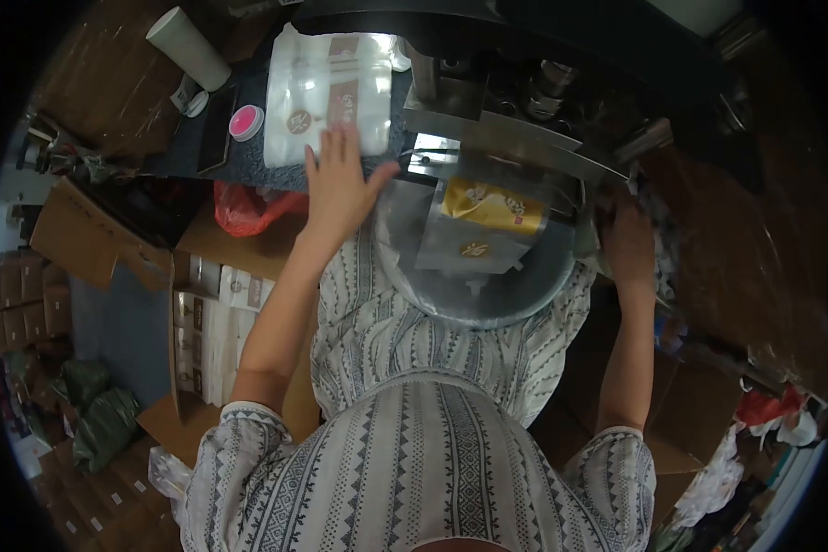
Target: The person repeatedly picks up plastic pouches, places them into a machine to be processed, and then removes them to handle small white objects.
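My left hand (339, 187) is spread, its fingertips at the lower edge of a stack of clear plastic pouches (294, 81) with brown printed labels. Nothing is gripped in it. On the right, my right hand (628, 241) reaches to the side of a metal press-like machine (524, 133); its fingers are dark and partly hidden, beside some pale crumpled material (587, 237). Between my hands, a round grey basin (474, 308) rests at my lap. Lying over it are a gold-printed pouch (495, 204) and a clear pouch with a gold mark (472, 249).
A pink-topped round jar (246, 122), a dark phone-like slab (217, 129) and a white cup (189, 48) are at the upper left. Below stands an open cardboard box (186, 368) of packed pouches. A red plastic bag (248, 210) hangs under the table edge.
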`<state>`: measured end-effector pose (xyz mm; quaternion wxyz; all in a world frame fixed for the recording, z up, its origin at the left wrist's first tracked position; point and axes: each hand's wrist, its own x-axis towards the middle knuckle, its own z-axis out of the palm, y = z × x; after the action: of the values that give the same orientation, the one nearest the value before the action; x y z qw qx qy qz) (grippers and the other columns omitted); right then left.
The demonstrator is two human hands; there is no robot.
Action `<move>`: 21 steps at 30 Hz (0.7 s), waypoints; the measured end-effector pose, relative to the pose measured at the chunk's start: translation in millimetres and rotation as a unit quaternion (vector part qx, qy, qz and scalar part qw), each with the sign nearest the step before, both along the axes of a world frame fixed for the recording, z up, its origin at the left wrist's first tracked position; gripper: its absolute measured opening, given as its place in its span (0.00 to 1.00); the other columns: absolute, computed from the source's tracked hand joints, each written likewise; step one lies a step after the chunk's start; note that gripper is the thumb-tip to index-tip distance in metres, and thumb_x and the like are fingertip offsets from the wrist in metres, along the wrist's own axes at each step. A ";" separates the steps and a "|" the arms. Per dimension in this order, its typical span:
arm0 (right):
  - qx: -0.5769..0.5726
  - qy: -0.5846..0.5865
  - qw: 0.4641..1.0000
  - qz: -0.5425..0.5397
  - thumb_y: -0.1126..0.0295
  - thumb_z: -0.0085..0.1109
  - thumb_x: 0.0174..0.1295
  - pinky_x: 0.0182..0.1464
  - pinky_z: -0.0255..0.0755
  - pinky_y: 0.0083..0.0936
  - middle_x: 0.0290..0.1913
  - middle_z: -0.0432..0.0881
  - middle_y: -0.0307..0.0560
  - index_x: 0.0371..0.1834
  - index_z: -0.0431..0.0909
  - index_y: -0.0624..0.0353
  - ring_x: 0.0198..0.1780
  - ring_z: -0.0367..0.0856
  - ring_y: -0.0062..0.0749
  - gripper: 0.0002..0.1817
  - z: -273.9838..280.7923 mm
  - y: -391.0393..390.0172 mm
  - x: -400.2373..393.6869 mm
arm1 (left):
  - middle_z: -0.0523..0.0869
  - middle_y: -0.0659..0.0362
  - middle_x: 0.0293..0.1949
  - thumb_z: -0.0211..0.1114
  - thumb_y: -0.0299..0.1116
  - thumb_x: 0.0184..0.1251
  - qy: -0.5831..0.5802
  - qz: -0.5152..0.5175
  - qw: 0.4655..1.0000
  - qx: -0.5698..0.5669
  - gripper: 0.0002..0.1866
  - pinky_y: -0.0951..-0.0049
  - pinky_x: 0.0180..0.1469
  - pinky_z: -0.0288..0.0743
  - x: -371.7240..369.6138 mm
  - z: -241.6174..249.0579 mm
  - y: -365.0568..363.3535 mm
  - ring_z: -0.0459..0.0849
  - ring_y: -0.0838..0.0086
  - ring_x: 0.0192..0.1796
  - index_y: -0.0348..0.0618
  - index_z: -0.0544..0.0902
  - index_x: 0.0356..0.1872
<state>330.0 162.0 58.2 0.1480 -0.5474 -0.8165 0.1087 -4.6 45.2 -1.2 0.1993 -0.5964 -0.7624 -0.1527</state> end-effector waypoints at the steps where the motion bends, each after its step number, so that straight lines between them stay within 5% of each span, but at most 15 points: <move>1: 0.003 0.003 1.000 0.002 0.77 0.61 0.54 0.46 0.74 0.44 0.46 0.81 0.58 0.48 0.75 0.57 0.48 0.80 0.55 0.16 1.2 2.5 -0.8 | 0.75 0.44 0.57 0.65 0.40 0.63 -0.004 -0.035 0.999 0.001 0.34 0.51 0.65 0.58 10.0 -8.4 -10.3 0.70 0.50 0.63 0.39 0.65 0.67; 5: -0.021 0.049 0.998 0.031 0.77 0.62 0.54 0.45 0.75 0.43 0.44 0.81 0.59 0.46 0.75 0.60 0.46 0.81 0.56 0.16 2.0 -0.2 9.7 | 0.80 0.48 0.50 0.65 0.34 0.62 -0.102 -0.065 0.993 0.009 0.23 0.55 0.56 0.67 4.2 1.0 -46.8 0.77 0.51 0.52 0.41 0.74 0.59; 7: -0.017 0.046 0.998 0.025 0.77 0.63 0.53 0.43 0.76 0.41 0.44 0.82 0.58 0.46 0.75 0.61 0.43 0.82 0.55 0.16 11.0 -0.4 12.1 | 0.82 0.52 0.39 0.64 0.27 0.61 -0.267 0.007 0.963 -0.023 0.11 0.62 0.44 0.73 -9.8 12.0 -60.9 0.80 0.54 0.40 0.41 0.82 0.45; 10: -0.129 0.201 0.971 -0.011 0.78 0.66 0.51 0.38 0.77 0.36 0.42 0.82 0.56 0.44 0.77 0.62 0.37 0.85 0.48 0.16 29.2 -13.3 9.5 | 0.81 0.54 0.31 0.63 0.22 0.60 -0.251 -0.011 0.964 0.082 0.04 0.66 0.34 0.74 9.1 34.5 -67.5 0.81 0.56 0.31 0.40 0.83 0.35; 12: -0.213 0.276 0.936 0.051 0.81 0.67 0.51 0.38 0.78 0.26 0.40 0.83 0.47 0.47 0.78 0.60 0.39 0.84 0.33 0.18 42.1 -33.4 -18.6 | 0.81 0.54 0.31 0.64 0.22 0.59 -0.258 -0.035 0.962 0.085 0.05 0.66 0.33 0.74 30.2 49.9 -67.2 0.81 0.57 0.31 0.40 0.83 0.36; 15: -0.072 0.266 0.941 0.195 0.79 0.67 0.52 0.36 0.78 0.26 0.40 0.82 0.46 0.48 0.78 0.60 0.38 0.84 0.34 0.18 46.3 -59.7 -62.8 | 0.81 0.55 0.31 0.65 0.22 0.58 -0.253 -0.101 0.958 0.094 0.05 0.66 0.32 0.74 56.3 74.4 -61.0 0.82 0.59 0.31 0.40 0.83 0.36; 19: -0.038 0.226 0.934 0.273 0.77 0.68 0.52 0.36 0.79 0.28 0.41 0.82 0.46 0.48 0.79 0.60 0.38 0.84 0.36 0.18 53.6 -68.3 -73.1 | 0.81 0.56 0.30 0.67 0.24 0.57 -0.257 -0.215 0.942 0.025 0.05 0.67 0.32 0.75 69.7 75.7 -61.8 0.82 0.61 0.31 0.40 0.82 0.34; 21: -0.084 0.182 0.926 0.320 0.77 0.65 0.53 0.40 0.77 0.39 0.45 0.79 0.50 0.48 0.76 0.60 0.43 0.81 0.49 0.18 48.7 -68.0 -68.4 | 0.82 0.55 0.31 0.67 0.23 0.57 -0.287 -0.226 0.931 -0.019 0.05 0.67 0.31 0.75 73.5 67.7 -61.5 0.82 0.61 0.29 0.39 0.83 0.35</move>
<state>261.5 94.0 106.9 0.2051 -0.2382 -0.8950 0.3165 68.9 -16.3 66.5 -0.0787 -0.6874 -0.6349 -0.3438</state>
